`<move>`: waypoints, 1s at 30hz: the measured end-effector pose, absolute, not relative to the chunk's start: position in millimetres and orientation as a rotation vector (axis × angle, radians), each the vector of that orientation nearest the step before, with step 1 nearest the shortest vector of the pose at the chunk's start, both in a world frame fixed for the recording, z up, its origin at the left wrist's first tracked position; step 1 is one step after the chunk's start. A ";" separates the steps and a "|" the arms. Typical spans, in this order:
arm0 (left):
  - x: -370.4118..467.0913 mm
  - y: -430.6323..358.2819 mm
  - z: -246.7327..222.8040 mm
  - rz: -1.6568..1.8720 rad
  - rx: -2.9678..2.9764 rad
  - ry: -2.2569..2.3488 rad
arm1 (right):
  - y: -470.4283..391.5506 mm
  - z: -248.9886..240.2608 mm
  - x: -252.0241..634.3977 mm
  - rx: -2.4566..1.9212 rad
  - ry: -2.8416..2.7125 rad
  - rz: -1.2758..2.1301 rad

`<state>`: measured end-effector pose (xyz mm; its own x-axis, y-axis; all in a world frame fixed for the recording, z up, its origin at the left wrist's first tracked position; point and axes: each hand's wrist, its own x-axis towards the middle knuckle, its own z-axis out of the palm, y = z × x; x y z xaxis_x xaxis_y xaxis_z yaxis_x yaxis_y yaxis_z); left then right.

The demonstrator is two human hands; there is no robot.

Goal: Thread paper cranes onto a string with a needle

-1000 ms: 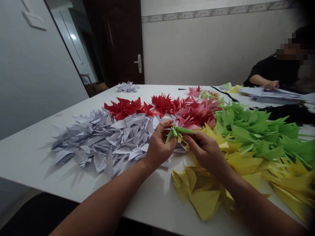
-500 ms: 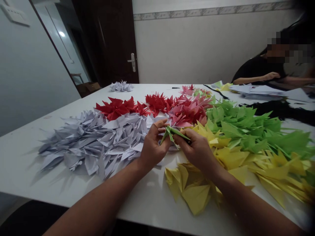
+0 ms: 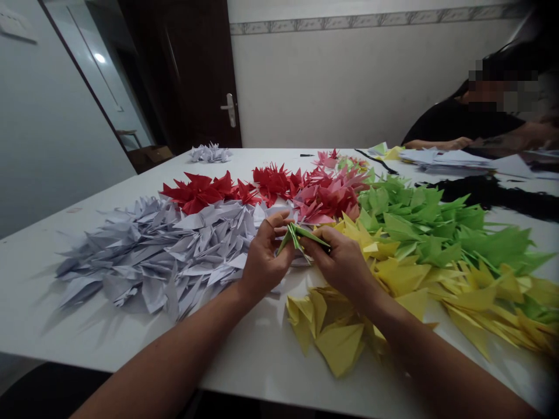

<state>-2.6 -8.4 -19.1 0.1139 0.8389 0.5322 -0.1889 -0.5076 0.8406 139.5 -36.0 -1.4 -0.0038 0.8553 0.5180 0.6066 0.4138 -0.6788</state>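
Between my two hands is a green folded paper piece (image 3: pixel 296 234), which looks like an origami crane, with pointed flaps spreading to both sides. My left hand (image 3: pixel 269 253) pinches its left flap between thumb and fingers. On the other side, my right hand (image 3: pixel 343 256) is closed on the right flap. Part of the paper is hidden by my fingers. Just left of my hands lies a heap of white folded papers (image 3: pixel 152 256). Yellow folded papers (image 3: pixel 340 343) lie below and to the right of my right hand.
Behind my hands are red folded papers (image 3: pixel 201 192) and pink ones (image 3: pixel 327 198). Green folded papers (image 3: pixel 419 215) spread to the right. A small white pile (image 3: pixel 211 153) sits at the far edge. A person (image 3: pixel 463 122) sits across, near stacked paper sheets (image 3: pixel 445 159) and black strands (image 3: pixel 480 192).
The view has shifted slightly, so everything sits a little further left. Both hands keep hold of the green paper. The other person's hand has lowered toward the table.
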 end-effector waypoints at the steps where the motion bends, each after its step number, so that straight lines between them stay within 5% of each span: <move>1: -2.3 -8.3 -17.3 1.519 1.491 0.657 | -36.0 -1.2 139.4 -1.268 -1.706 0.341; 14: -13.5 -4.3 5.1 1.128 0.676 0.514 | -35.1 2.4 135.3 -0.953 -1.394 0.886; 24: -11.4 -6.1 2.9 1.011 0.700 0.456 | -34.6 -3.2 136.0 -0.959 -1.474 0.800; 30: -10.8 -6.2 0.2 1.086 0.788 0.481 | -39.8 1.3 138.7 -0.971 -1.652 0.405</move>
<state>-10.8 -6.2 0.2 0.4060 0.9135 0.0264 -0.5941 0.2419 0.7672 138.7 -39.8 1.3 -0.0395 0.7675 0.6398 0.3851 0.6026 -0.6990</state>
